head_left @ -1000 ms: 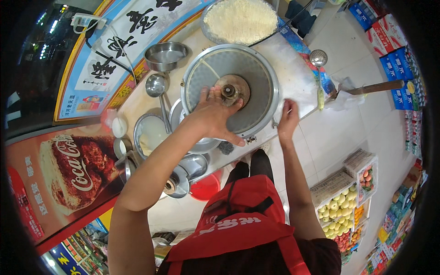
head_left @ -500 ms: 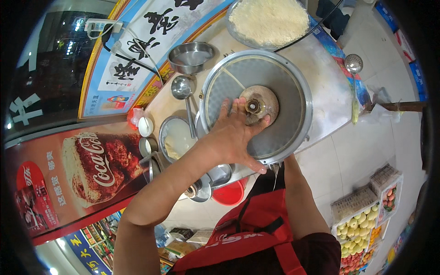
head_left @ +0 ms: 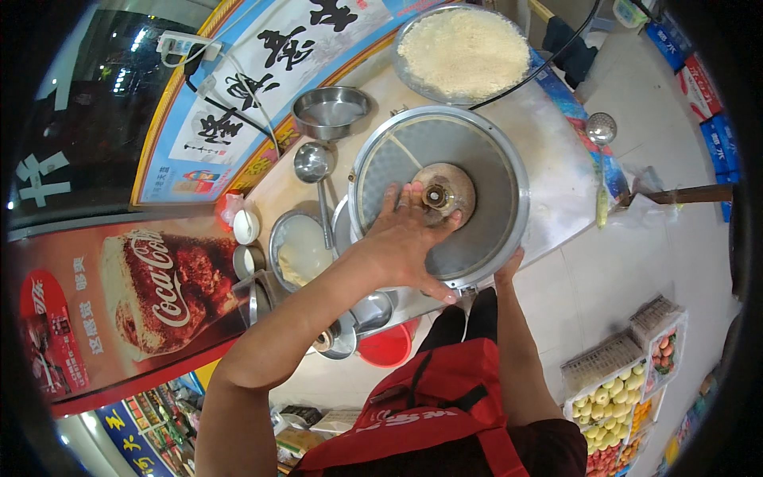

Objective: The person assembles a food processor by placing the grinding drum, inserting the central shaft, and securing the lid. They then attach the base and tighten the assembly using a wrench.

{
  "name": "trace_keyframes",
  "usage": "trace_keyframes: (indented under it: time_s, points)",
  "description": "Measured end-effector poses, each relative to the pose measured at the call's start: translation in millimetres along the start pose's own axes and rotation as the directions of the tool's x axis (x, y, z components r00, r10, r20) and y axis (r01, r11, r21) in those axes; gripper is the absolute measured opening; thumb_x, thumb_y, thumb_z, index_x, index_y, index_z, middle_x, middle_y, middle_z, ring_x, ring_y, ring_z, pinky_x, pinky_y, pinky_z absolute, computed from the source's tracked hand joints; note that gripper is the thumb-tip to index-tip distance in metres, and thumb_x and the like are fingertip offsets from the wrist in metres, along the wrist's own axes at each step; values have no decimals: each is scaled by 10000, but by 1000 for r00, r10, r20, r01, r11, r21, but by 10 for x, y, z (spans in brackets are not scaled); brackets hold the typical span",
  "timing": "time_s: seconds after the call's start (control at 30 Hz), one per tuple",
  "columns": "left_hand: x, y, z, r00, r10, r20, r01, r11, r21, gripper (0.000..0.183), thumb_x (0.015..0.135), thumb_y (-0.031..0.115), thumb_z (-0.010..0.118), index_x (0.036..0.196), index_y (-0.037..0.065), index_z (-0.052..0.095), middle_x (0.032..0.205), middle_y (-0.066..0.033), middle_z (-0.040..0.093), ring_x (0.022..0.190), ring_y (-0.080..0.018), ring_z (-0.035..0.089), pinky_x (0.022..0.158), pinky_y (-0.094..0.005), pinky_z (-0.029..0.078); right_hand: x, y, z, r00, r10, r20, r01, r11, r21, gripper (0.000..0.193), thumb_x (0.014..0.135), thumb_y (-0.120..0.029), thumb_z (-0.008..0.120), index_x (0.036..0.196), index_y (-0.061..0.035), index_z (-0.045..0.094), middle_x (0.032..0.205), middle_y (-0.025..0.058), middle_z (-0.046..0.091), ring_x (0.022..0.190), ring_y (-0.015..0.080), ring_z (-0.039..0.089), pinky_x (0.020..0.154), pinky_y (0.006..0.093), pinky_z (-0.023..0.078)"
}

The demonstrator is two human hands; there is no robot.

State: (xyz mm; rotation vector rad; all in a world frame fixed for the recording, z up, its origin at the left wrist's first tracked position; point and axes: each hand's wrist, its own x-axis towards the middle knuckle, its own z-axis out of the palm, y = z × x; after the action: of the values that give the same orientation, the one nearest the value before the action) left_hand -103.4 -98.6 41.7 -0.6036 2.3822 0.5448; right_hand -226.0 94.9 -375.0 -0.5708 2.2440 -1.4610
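A round metal drum machine (head_left: 520, 191) stands on the counter, lined with grey mesh and with a pale stone-like hub (head_left: 457, 187) at its centre. My left hand (head_left: 409, 242) lies over its near-left rim with the fingers spread. The fingertips reach the hub, and the thumb lies near the front edge. At the drum's near-right outer side is my right hand (head_left: 509, 266), its visible fingers stretched against the wall and the rest hard to see. Left of the drum, a steel ladle (head_left: 315, 162) rests with its handle over a bowl (head_left: 276, 238) holding pale liquid.
Behind the drum sits a broad tray (head_left: 404, 73) heaped with pale crumbly meal. A steel basin (head_left: 331, 127) is at back left. A skimmer (head_left: 602, 131) lies at the counter's right edge. Below are a red basin (head_left: 385, 347) and fruit crates (head_left: 600, 362). A black cable (head_left: 540, 54) crosses behind.
The view has shifted slightly, so the drum appears lower and further left. My right hand now shows beside the drum, where it was mostly hidden. My left hand keeps its place on the drum.
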Motion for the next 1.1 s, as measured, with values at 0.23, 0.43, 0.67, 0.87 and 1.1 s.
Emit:
trace_keyframes:
  time_s: [0.23,0.43,0.67,0.87,1.1]
  points:
    - [-36,7,19,1000,-5,-22,4,1000,-16,1214,627,816,695,1578,164,311,1484,-481,227,1484,-533,129,1212,-586,31,769,-2137,-1008,994,-36,-105,89,826,557,85,997,-91,623,930,-59,581,837,-23,582,724,48,488,671,196,410]
    - [14,9,-8,992,-53,113,42,994,101,1242,616,857,657,1562,118,340,1495,-476,215,1483,-531,136,1203,-607,27,599,-3898,-1075,788,-461,409,390,887,247,102,891,13,674,965,-8,608,865,55,640,748,139,609,697,278,500]
    - [-16,-39,54,999,28,-23,-28,999,-22,1275,601,859,661,1548,63,351,1476,-464,289,1474,-540,163,1190,-620,36,645,-4111,-557,591,-309,745,439,898,25,92,889,-10,640,913,30,560,783,188,647,743,302,672,662,369,512]
    - [23,-4,39,998,-31,60,28,998,52,1227,617,883,625,1415,-41,505,1480,-481,244,1484,-531,127,1199,-608,28,681,-3961,-450,634,-352,688,457,889,34,109,853,-61,670,897,5,596,808,215,667,826,435,645,715,487,503]
    - [15,23,11,996,-49,71,44,996,76,1168,621,885,620,1160,-151,656,1470,-495,240,1483,-530,126,1209,-591,25,621,-3973,-475,588,-433,683,583,812,12,155,839,-96,695,948,-21,614,918,175,683,897,407,652,775,491,509]
